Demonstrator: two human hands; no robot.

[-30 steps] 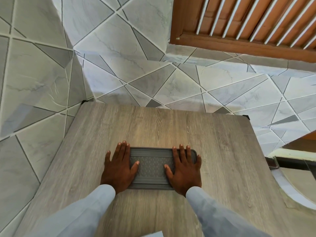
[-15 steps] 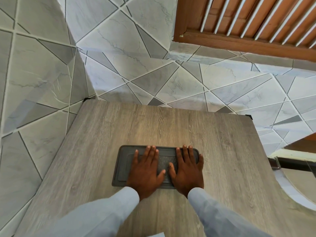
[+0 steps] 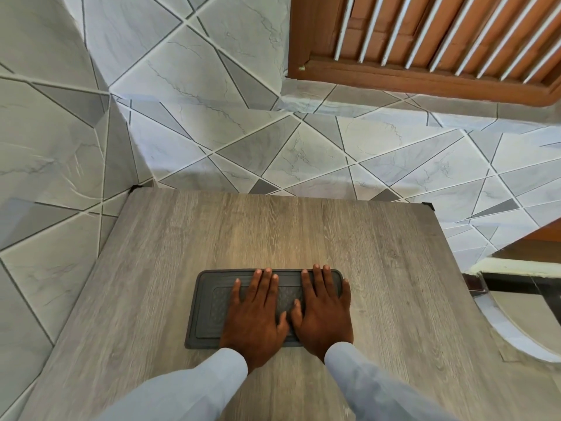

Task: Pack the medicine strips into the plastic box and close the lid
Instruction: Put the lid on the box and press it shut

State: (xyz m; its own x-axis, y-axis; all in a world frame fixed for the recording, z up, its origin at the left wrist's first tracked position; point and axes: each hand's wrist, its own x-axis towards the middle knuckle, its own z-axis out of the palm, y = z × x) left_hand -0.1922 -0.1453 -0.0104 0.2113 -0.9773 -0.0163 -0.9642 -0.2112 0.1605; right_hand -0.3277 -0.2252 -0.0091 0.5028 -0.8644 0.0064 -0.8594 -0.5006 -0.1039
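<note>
At near edge of frame, two pale sleeves (image 3: 194, 387) run in from the bottom toward mid-surface. Left hand (image 3: 258, 311) lies flat, fingers straight and slightly spread, palm down on the lid's (image 3: 209, 308) middle. Right hand (image 3: 323, 308) lies the same way on the lid's right part, little finger over the right rim; thumbs nearly touch. Box under the lid sits near-centre on the surface (image 3: 303, 232), long side left-right. Lid looks seated all round; no strips visible outside, contents hidden. Judgement: packing done, closing at final press, only release left. Cannot tell if any latch has clicked. Beyond the far edge: tiled floor (image 3: 243, 141), then a wooden door (image 3: 425, 41).
</note>
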